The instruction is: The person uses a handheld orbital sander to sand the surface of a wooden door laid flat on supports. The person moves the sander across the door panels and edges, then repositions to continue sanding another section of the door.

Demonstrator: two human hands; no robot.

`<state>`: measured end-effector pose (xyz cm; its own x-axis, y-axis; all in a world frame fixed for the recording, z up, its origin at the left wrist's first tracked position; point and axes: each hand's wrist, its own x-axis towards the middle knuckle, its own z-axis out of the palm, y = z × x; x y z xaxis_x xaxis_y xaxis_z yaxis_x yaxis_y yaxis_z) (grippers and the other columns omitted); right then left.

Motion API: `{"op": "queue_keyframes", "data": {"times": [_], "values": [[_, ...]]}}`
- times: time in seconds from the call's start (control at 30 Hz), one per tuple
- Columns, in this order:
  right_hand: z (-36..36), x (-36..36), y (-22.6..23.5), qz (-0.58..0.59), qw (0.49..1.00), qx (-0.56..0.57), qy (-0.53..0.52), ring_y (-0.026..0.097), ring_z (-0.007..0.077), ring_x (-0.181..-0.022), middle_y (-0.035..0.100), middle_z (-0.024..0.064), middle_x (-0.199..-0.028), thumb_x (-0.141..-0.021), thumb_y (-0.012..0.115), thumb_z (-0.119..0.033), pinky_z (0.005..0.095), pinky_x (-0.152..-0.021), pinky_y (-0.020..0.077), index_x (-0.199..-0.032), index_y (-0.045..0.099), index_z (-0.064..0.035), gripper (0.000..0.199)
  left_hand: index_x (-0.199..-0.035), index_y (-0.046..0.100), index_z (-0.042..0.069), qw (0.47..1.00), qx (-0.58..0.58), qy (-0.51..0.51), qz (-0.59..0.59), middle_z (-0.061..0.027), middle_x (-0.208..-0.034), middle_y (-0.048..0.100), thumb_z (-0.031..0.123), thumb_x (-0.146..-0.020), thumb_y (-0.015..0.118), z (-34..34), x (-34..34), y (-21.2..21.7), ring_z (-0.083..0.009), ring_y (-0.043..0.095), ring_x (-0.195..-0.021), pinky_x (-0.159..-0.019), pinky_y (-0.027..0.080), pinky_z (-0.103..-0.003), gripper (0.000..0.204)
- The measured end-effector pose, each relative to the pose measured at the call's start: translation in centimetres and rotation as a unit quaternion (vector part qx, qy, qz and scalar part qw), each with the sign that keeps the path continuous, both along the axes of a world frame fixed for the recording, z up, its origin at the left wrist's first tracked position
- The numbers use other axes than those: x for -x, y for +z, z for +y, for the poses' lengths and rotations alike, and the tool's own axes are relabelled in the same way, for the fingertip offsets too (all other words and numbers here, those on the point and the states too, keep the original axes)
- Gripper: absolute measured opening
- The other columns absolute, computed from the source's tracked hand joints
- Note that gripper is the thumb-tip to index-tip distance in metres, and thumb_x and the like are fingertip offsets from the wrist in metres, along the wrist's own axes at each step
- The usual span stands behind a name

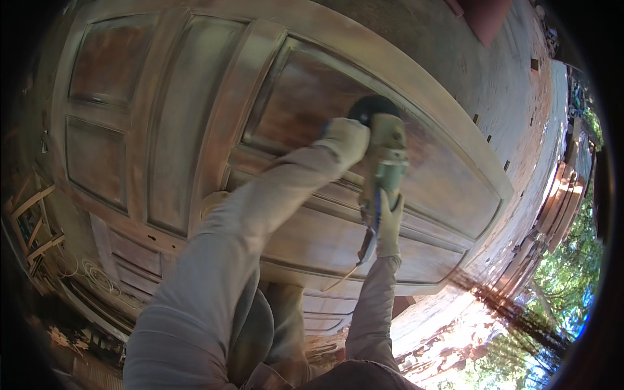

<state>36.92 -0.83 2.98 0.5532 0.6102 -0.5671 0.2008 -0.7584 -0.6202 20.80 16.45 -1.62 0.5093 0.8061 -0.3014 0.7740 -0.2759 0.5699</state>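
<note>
the grinder (383, 162) sits on the right panel of a wooden door (195, 130), its dark disc end against the wood near the panel's upper edge. it looks heavy for its size, rigid, and likely to kick sideways, so it wants two hands: one up by the head, one on the rear body. the left hand (344, 140), gloved, is wrapped shut over the head end. the right hand (389, 224), gloved too, is closed round the tail of the body, where the cord (351, 273) leaves it.
</note>
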Motion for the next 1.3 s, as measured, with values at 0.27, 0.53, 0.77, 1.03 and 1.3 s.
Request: {"op": "queue_keyframes", "data": {"times": [0.27,0.53,0.77,1.03,1.3], "values": [[9.1,10.4,3.3,0.017,0.992,0.033,0.117,0.067,0.0264,-0.094,0.069,0.0184,-0.103,-0.076,0.082,-0.046,0.0372,-0.081,0.0517,-0.124,0.054,-0.0009,0.071,-0.089,0.071,0.006,0.988,0.017,0.107,0.108,-0.0184,-0.088,0.072,0.023,-0.082,0.063,2.8,13.3,1.2,-0.0353,0.071,-0.083,-0.075,0.056,-0.046,0.020],[6.5,4.8,2.4,-0.011,0.999,0.016,0.048,0.065,0.0243,-0.096,0.069,0.0183,-0.105,-0.081,0.081,-0.042,0.0367,-0.084,0.0509,-0.121,0.057,-0.0010,0.063,-0.087,0.072,0.006,0.994,0.050,0.064,0.078,-0.0194,-0.088,0.073,0.018,-0.080,0.063,3.2,5.9,1.6,-0.0339,0.072,-0.086,-0.077,0.057,-0.045,0.017],[0.4,1.1,0.1,0.005,0.999,-0.008,-0.048,0.062,0.0205,-0.099,0.064,0.0153,-0.113,-0.088,0.076,-0.037,0.0348,-0.084,0.0506,-0.125,0.055,0.0000,0.057,-0.087,0.077,0.011,0.999,0.017,0.005,0.041,-0.0152,-0.088,0.075,0.016,-0.082,0.062,1.3,-0.8,1.1,-0.0298,0.074,-0.084,-0.068,0.058,-0.045,0.017],[4.7,7.2,1.7,-0.018,0.998,0.015,0.053,0.064,0.0215,-0.093,0.067,0.0149,-0.104,-0.082,0.079,-0.041,0.0360,-0.081,0.0505,-0.122,0.054,-0.0001,0.062,-0.082,0.075,0.010,0.996,0.010,0.074,0.054,-0.0161,-0.081,0.073,0.016,-0.076,0.064,1.6,7.7,0.3,-0.0327,0.073,-0.078,-0.067,0.057,-0.046,0.014],[8.0,7.9,3.2,0.000,0.997,0.037,0.062,0.065,0.0254,-0.098,0.068,0.0189,-0.107,-0.080,0.081,-0.043,0.0370,-0.085,0.0502,-0.122,0.055,0.0002,0.065,-0.088,0.069,0.007,0.990,-0.079,0.095,0.067,-0.0168,-0.086,0.071,0.020,-0.078,0.064,2.5,9.3,-0.5,-0.0341,0.072,-0.082,-0.073,0.057,-0.045,0.017]]}}
